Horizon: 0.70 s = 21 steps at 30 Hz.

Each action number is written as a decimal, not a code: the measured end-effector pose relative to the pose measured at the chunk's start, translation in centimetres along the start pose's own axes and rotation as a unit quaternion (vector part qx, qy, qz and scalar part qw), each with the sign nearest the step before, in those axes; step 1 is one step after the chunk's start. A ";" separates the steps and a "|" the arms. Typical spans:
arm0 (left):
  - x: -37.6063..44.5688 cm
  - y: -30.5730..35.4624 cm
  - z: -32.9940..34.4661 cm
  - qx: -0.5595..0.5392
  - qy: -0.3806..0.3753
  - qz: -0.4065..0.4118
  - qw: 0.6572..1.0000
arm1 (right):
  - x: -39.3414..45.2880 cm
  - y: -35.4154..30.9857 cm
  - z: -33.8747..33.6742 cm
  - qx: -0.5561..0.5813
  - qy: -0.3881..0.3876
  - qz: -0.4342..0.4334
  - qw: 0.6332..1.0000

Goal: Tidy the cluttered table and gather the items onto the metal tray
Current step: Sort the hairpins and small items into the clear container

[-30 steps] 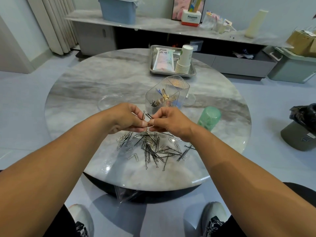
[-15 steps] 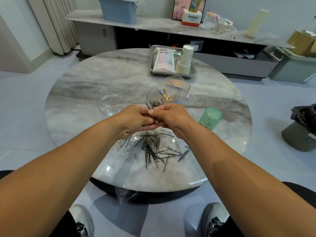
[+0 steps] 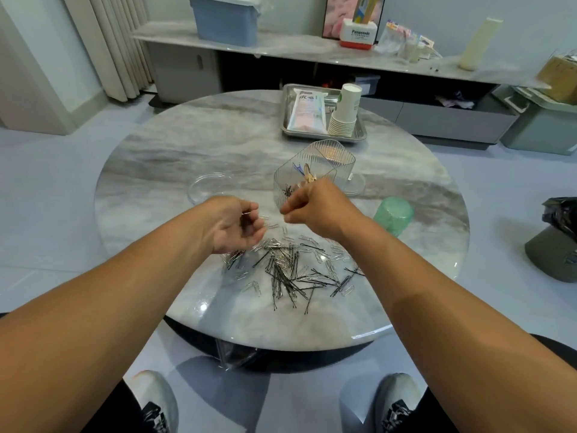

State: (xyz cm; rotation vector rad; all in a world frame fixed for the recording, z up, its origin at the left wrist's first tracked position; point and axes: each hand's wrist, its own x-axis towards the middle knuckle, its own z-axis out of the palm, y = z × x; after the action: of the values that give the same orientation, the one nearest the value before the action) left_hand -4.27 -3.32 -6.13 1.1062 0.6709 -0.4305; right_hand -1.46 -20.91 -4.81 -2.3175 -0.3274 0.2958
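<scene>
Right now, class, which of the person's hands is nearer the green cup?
Right. The right hand hovers just left of the green cup; the left hand is farther left, beyond the right hand.

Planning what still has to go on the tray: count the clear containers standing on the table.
2: a ribbed clear box standing behind the right hand, and a shallow clear dish beyond the left hand. A clear lid lies behind the box.
</scene>
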 end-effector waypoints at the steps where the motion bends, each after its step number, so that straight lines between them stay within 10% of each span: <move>1: 0.2 0.3 -0.5 0.040 0.029 0.012 0.999 | -0.2 0.5 0.1 -0.026 -0.029 0.009 0.999; 4: 0.1 0.6 -2.0 0.256 0.103 0.066 0.959 | -0.6 1.5 1.4 -0.078 -0.112 0.026 0.990; 9: -0.3 -0.7 -3.6 0.610 0.103 0.127 0.775 | -0.5 2.5 3.2 -0.134 -0.127 0.038 0.982; 21: 0.8 -1.0 -4.7 0.618 0.180 0.148 0.751 | -0.3 3.9 1.4 -0.157 -0.032 0.130 0.978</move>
State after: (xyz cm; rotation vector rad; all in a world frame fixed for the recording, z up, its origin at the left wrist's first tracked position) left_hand -5.59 0.56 -8.67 2.5873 0.4763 -0.3669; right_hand -1.57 -22.73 -8.53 -2.6713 -0.1054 0.4772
